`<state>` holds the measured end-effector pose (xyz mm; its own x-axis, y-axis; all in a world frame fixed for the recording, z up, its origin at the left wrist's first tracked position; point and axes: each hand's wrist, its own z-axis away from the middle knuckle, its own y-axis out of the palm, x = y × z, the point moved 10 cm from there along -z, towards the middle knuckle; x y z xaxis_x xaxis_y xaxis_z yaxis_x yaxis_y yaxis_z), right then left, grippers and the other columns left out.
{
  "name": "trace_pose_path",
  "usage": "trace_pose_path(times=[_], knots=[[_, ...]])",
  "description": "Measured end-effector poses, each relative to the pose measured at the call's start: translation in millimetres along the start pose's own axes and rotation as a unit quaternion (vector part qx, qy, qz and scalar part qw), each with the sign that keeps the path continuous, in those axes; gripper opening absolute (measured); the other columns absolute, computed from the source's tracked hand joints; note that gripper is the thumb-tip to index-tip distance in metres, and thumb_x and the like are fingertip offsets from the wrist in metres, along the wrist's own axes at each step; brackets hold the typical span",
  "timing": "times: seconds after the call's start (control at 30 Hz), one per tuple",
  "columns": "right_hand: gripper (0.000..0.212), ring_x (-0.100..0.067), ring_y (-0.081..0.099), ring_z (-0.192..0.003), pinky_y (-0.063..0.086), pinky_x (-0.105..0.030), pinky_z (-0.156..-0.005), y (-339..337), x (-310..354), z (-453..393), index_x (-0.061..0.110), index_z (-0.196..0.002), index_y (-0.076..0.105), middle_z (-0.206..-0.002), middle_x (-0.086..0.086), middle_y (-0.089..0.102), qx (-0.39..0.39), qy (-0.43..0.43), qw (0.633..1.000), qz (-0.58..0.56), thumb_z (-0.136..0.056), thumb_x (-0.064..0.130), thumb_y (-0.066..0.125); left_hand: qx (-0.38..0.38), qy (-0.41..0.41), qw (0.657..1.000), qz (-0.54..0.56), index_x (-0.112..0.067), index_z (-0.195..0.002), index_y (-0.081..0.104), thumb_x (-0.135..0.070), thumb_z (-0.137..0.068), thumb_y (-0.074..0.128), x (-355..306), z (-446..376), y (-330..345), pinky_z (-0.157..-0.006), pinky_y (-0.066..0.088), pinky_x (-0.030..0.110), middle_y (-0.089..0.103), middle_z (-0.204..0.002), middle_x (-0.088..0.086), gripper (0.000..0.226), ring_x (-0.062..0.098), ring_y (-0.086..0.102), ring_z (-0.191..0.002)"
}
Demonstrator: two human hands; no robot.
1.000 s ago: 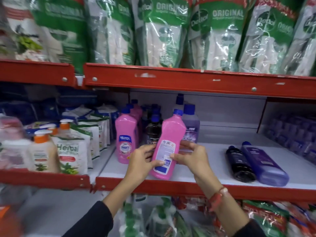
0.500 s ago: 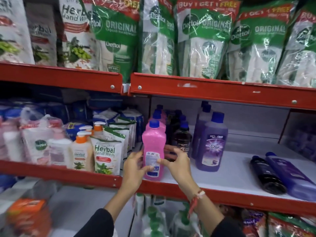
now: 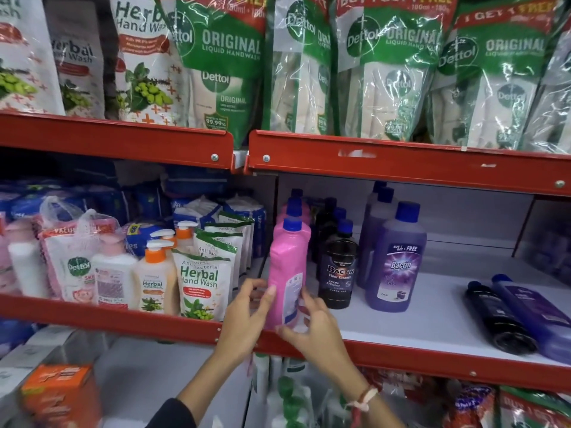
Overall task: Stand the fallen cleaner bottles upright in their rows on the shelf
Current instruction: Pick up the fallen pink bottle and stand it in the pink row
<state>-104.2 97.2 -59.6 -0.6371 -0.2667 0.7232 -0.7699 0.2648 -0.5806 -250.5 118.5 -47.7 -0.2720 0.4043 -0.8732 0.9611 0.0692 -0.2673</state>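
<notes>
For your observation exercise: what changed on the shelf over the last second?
The pink bottle, tilted a second ago, now stands upright heading its row, left hand and right hand still around its base. The black bottle and purple bottle still lie fallen.

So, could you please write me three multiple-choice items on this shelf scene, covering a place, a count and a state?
1. Where do the fallen bottles lie?
A. right end of the shelf
B. left end
C. upper shelf

2. How many bottles lie fallen?
A. one
B. two
C. four

3. How does the pink bottle stand?
A. on its side
B. upside down
C. upright, between both hands

Answers:
1 A: the black bottle and purple bottle lie at the white shelf's right end.
2 B: just those two lie flat.
3 C: the pink bottle stands cap up, with the left hand and right hand around it.
</notes>
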Motion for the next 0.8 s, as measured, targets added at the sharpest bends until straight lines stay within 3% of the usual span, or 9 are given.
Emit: trace_pose_path(times=[0.07, 0.17, 0.23, 0.4, 0.5, 0.6, 0.7, 0.77, 0.8], knots=[[0.082, -0.015, 0.058, -0.11, 0.047, -0.025, -0.094, 6, 2, -11, 0.025, -0.135, 0.046, -0.122, -0.001, 0.056, 0.026, 0.005, 1.0, 0.012, -0.062, 0.045, 0.079, 0.004, -0.013, 1.0, 0.004, -0.032, -0.095, 0.059, -0.047, -0.09, 0.048, 9, -2, -4, -0.081, 0.056, 0.034, 0.072, -0.093, -0.004, 0.019, 0.009, 0.069, -0.088], [0.064, -0.011, 0.063, -0.095, 0.045, -0.007, -0.076, 7, 7, -22, 0.026, -0.116, 0.061, -0.112, -0.002, 0.063, 0.036, -0.002, 0.999, -0.01, -0.06, 0.046, 0.082, 0.011, -0.014, 1.0, 0.009, -0.021, -0.092, 0.063, -0.024, -0.083, 0.066, 16, -5, -7, -0.08, 0.054, 0.022, 0.071, -0.093, -0.004, 0.009, 0.002, 0.067, -0.087], [0.054, -0.005, 0.063, -0.09, 0.043, -0.001, -0.071, 5, 3, -27, 0.022, -0.112, 0.063, -0.11, -0.001, 0.066, 0.042, 0.004, 0.998, -0.051, -0.064, 0.034, 0.084, 0.013, -0.03, 0.999, 0.024, -0.018, -0.095, 0.062, -0.018, -0.076, 0.074, 19, -10, -5, -0.078, 0.053, 0.015, 0.07, -0.096, -0.007, 0.022, 0.003, 0.066, -0.091], [0.063, 0.001, 0.068, -0.095, 0.056, -0.019, -0.08, 4, -17, -35, 0.012, -0.122, 0.044, -0.113, -0.002, 0.067, 0.105, 0.031, 0.985, -0.135, -0.071, 0.014, 0.081, 0.028, -0.058, 0.997, 0.053, -0.015, -0.124, 0.053, -0.025, -0.063, 0.08, 30, -13, 5, -0.071, 0.052, 0.011, 0.063, -0.106, -0.008, 0.068, -0.006, 0.061, -0.087], [0.058, -0.009, 0.065, -0.108, 0.054, -0.03, -0.094, 2, -19, -37, 0.019, -0.125, 0.048, -0.118, 0.0, 0.067, 0.124, 0.01, 0.984, -0.126, -0.075, 0.022, 0.078, 0.021, -0.052, 0.998, 0.036, -0.009, -0.122, 0.057, -0.021, -0.064, 0.08, 33, -12, 8, -0.066, 0.055, 0.011, 0.068, -0.097, -0.004, 0.064, -0.01, 0.066, -0.075], [0.056, -0.007, 0.065, -0.105, 0.054, -0.031, -0.094, -2, -19, -35, 0.025, -0.126, 0.054, -0.114, 0.005, 0.069, 0.106, -0.006, 0.989, -0.105, -0.075, 0.031, 0.077, 0.01, -0.039, 0.999, 0.007, -0.008, -0.118, 0.06, -0.019, -0.065, 0.08, 30, -12, 6, -0.066, 0.055, 0.012, 0.069, -0.096, -0.002, 0.058, -0.007, 0.064, -0.075], [0.058, -0.005, 0.066, -0.103, 0.055, -0.029, -0.093, -4, -20, -34, 0.029, -0.125, 0.055, -0.114, 0.007, 0.07, 0.091, -0.01, 0.991, -0.102, -0.072, 0.035, 0.079, 0.013, -0.046, 0.999, -0.025, -0.011, -0.119, 0.06, -0.028, -0.065, 0.08, 32, -13, 7, -0.079, 0.059, 0.028, 0.07, -0.105, 0.005, 0.06, 0.008, 0.067, -0.084], [0.057, -0.003, 0.066, -0.103, 0.055, -0.028, -0.093, -4, -19, -34, 0.029, -0.124, 0.055, -0.115, 0.007, 0.07, 0.093, -0.009, 0.99, -0.104, -0.073, 0.034, 0.079, -0.012, -0.018, 0.996, -0.082, -0.018, -0.123, 0.052, -0.041, -0.065, 0.079, 22, -11, 3, -0.095, 0.052, 0.04, 0.063, -0.121, 0.003, 0.068, 0.014, 0.061, -0.105], [0.056, -0.003, 0.066, -0.102, 0.055, -0.028, -0.093, -4, -18, -34, 0.028, -0.124, 0.055, -0.114, 0.006, 0.07, 0.094, -0.01, 0.99, -0.101, -0.073, 0.034, 0.079, -0.043, 0.012, 0.993, -0.111, -0.02, -0.131, 0.045, -0.04, -0.067, 0.078, 10, -8, -2, -0.102, 0.045, 0.037, 0.054, -0.127, -0.001, 0.074, 0.012, 0.053, -0.116]])
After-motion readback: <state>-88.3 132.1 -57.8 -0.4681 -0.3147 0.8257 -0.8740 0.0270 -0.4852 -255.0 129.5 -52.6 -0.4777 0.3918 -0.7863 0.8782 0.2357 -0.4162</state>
